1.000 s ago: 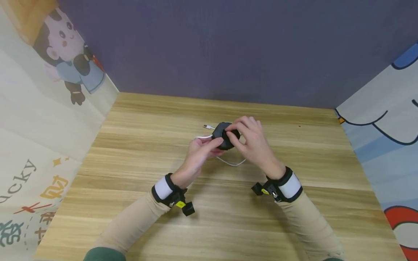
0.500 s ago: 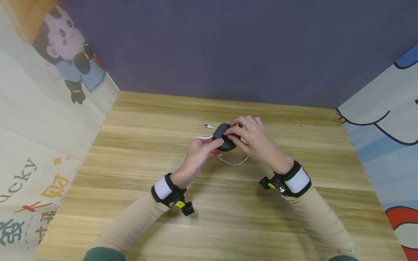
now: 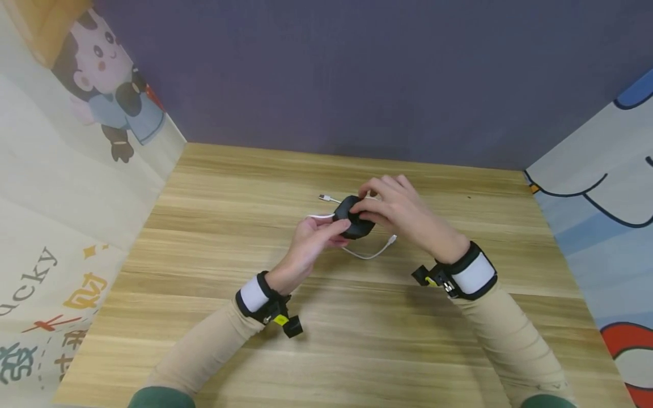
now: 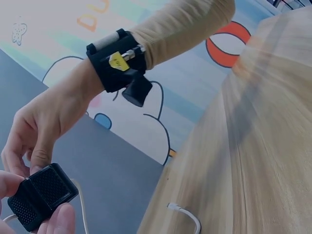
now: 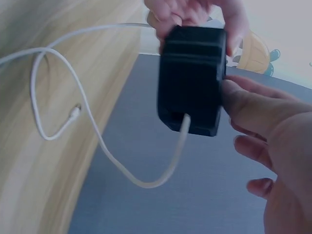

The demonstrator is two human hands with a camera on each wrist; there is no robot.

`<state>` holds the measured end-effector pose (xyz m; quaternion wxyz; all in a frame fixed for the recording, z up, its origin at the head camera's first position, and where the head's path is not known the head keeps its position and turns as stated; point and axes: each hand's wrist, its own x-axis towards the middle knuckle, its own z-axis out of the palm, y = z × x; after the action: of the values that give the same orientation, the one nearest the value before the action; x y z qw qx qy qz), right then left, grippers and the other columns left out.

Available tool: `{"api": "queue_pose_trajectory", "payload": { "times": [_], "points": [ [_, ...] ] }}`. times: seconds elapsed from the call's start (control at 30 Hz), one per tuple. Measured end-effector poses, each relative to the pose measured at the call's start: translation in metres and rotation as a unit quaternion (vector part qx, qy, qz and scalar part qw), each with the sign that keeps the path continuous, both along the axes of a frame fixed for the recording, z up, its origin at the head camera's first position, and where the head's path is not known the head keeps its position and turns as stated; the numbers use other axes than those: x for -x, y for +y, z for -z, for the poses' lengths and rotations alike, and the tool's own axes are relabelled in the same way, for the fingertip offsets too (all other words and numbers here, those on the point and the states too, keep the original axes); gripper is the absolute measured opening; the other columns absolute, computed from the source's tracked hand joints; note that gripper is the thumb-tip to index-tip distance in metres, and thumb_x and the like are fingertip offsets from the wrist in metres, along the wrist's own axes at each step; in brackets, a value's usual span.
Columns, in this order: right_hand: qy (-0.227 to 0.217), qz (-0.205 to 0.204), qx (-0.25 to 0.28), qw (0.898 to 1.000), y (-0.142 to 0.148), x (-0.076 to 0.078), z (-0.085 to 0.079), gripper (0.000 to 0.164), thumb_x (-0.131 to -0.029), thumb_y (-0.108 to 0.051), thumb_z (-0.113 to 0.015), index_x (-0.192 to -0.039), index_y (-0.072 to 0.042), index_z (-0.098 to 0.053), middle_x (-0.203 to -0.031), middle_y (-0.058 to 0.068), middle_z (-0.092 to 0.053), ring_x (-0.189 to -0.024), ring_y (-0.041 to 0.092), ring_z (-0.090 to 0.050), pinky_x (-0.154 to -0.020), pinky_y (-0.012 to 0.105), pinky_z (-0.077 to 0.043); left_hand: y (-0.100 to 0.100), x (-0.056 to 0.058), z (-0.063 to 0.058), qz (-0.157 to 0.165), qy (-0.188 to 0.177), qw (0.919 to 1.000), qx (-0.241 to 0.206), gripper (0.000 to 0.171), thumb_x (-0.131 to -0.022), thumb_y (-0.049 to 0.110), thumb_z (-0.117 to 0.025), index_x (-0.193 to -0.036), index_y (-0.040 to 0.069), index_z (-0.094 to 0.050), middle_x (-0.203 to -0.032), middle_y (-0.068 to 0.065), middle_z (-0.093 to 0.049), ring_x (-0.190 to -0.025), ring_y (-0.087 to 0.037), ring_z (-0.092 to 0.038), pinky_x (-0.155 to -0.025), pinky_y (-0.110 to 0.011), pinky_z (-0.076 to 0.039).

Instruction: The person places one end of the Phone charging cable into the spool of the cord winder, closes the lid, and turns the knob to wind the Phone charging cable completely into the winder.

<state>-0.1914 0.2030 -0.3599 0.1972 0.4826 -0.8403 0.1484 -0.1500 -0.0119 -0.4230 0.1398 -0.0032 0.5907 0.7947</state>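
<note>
A black cable winder [image 3: 347, 227], a small angular case, is held above the table in the head view. My left hand [image 3: 311, 238] grips its near left side, thumb on top and fingers beneath. My right hand [image 3: 395, 207] bends over its right part, with fingertips and thumb against it; in the right wrist view, the thumb of the right hand [image 5: 287, 126] presses the side of the winder [image 5: 192, 78]. A white USB cable [image 5: 146, 184] runs out of a slot in the case. The left wrist view shows a textured face of the winder [image 4: 46, 192].
One cable plug [image 3: 326, 198] points left beyond the winder. The cable's other plug [image 3: 391, 239] lies to the near right, at the end of a loop. Under both arms stretches a wooden table [image 3: 357, 340], with a dark panel [image 3: 357, 79] along its far edge.
My right wrist has swung to the right and slightly away, its fingers staying at the winder. The plug at the near right has come into sight. The left hand has barely moved.
</note>
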Motion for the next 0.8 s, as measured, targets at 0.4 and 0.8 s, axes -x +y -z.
{"api": "queue_pose_trajectory", "payload": {
  "times": [0.4,0.8],
  "points": [
    [0.034,-0.02,-0.081,0.996,-0.002,0.007,-0.02,0.021,-0.082,-0.024,-0.084,-0.102,-0.02,-0.079,-0.111,0.006,-0.066,-0.102,0.028,-0.062,-0.083,0.041,-0.046,-0.001,0.0,-0.003,0.0,-0.003,0.9999,0.01,0.04,-0.096,0.014,-0.072,-0.127,-0.01,-0.062,-0.112,-0.023,-0.075,-0.074,-0.013,-0.074,-0.079,-0.029,-0.063],
    [0.035,-0.024,-0.081,0.996,-0.003,0.008,-0.021,0.02,-0.083,-0.026,-0.083,-0.101,-0.019,-0.079,-0.109,0.005,-0.066,-0.101,0.027,-0.061,-0.084,0.042,-0.048,-0.003,0.0,-0.005,0.005,0.003,0.9999,0.013,0.039,-0.096,0.014,-0.072,-0.126,-0.01,-0.063,-0.113,-0.023,-0.075,-0.077,-0.014,-0.075,-0.081,-0.03,-0.064]
  ]
}}
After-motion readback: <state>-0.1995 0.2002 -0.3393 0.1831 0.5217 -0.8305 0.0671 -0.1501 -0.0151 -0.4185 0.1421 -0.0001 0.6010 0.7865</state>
